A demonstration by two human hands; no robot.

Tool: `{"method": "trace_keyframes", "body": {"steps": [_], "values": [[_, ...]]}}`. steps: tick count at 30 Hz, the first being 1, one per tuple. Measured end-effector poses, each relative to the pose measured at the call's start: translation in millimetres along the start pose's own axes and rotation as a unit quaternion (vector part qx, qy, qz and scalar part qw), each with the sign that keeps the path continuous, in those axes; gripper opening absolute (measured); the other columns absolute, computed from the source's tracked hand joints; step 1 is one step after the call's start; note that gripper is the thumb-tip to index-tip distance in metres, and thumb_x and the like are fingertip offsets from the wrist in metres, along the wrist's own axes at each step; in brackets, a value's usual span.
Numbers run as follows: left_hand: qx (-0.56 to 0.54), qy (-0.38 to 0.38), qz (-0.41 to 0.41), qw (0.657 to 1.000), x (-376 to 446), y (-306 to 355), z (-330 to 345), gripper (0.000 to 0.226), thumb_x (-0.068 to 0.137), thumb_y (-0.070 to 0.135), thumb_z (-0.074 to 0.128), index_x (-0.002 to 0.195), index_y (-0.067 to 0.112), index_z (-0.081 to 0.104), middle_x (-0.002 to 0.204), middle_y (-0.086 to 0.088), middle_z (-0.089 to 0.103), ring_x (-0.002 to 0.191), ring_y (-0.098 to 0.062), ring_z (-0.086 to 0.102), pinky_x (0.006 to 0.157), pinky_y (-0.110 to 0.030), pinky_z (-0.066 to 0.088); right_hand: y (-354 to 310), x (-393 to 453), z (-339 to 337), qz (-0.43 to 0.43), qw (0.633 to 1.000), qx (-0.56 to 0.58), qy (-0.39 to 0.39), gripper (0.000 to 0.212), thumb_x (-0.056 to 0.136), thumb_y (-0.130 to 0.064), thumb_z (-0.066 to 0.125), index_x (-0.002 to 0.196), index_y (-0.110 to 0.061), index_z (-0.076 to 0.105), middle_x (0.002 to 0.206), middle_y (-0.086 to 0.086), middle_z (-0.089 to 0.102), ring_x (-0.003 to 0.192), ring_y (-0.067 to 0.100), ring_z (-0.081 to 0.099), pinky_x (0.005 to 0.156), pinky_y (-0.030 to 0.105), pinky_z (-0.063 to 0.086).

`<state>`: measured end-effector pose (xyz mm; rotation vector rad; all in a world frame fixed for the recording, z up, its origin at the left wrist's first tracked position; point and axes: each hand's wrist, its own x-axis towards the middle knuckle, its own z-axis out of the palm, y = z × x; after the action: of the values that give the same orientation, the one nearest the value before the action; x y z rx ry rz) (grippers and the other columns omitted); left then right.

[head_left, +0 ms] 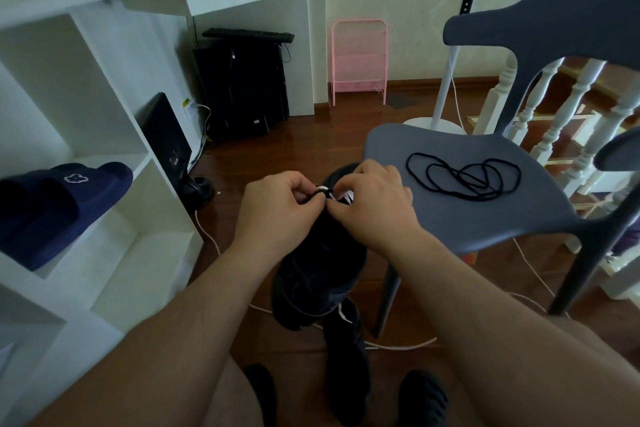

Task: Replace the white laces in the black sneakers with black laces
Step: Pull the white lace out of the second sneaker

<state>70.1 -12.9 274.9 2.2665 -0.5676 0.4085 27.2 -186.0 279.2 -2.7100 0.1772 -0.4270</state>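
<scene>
A black sneaker [320,274] is held up in front of me, toe pointing away. My left hand [277,206] and my right hand [375,201] meet over its upper part, and both pinch the white lace [323,189] with curled fingers. A second black sneaker [346,364] lies on the floor below, with a bit of white lace at its top. Loose black laces [464,177] lie coiled on the seat of the grey chair [460,218] to my right.
White shelving [114,163] stands on the left with dark blue slippers [59,208] on one shelf. Under the desk sit a black computer tower [242,90] and a monitor. A white cable [398,345] runs over the wooden floor. A fan stand and white balusters are behind the chair.
</scene>
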Motion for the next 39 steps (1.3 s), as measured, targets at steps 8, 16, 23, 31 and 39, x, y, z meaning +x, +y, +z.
{"method": "trace_keyframes", "body": {"steps": [8,16,23,31,39], "values": [[-0.009,0.014,-0.028,0.999,5,-5,-7,0.010,0.087,0.040,0.081,0.080,0.036,0.075,0.071,0.027,0.068,0.080,0.012,0.064,0.061,-0.002,0.043,18,8,-18,0.139,0.989,0.043,0.017,0.017,0.080,-0.037,0.059,0.068,-0.025,0.061,0.079,-0.005,0.059,0.092,0.028,0.055,0.080,0.044,0.049],[-0.022,-0.004,-0.028,0.999,2,-3,-10,0.013,0.089,0.039,0.081,0.078,0.037,0.073,0.077,0.034,0.067,0.078,0.009,0.065,0.064,-0.005,0.046,15,4,-28,0.065,0.989,0.132,-0.014,0.023,0.073,-0.045,0.055,0.095,-0.040,0.055,0.102,-0.007,0.050,0.103,0.027,0.051,0.091,0.050,0.051],[-0.008,0.006,0.001,1.000,-1,4,-2,0.012,0.089,0.043,0.080,0.080,0.036,0.074,0.082,0.040,0.064,0.079,0.010,0.064,0.062,-0.005,0.045,-2,3,0,0.000,1.000,0.001,0.021,0.018,0.092,-0.055,0.065,0.081,-0.041,0.062,0.099,-0.009,0.046,0.097,0.018,0.037,0.080,0.041,0.036],[-0.008,0.037,-0.049,0.998,9,-13,-15,0.011,0.086,0.043,0.081,0.080,0.037,0.075,0.074,0.030,0.067,0.080,0.012,0.063,0.057,-0.005,0.042,25,11,-23,0.145,0.989,0.021,0.000,0.031,0.077,-0.043,0.065,0.061,-0.017,0.062,0.075,0.002,0.060,0.082,0.030,0.061,0.072,0.042,0.056],[-0.008,0.022,-0.048,0.999,6,-12,-15,0.014,0.087,0.044,0.080,0.077,0.040,0.071,0.077,0.032,0.067,0.078,0.009,0.064,0.059,-0.011,0.042,23,7,-23,0.126,0.989,0.064,-0.050,0.034,0.075,-0.060,0.060,0.101,-0.039,0.054,0.105,-0.004,0.047,0.104,0.028,0.048,0.096,0.053,0.046]]}}
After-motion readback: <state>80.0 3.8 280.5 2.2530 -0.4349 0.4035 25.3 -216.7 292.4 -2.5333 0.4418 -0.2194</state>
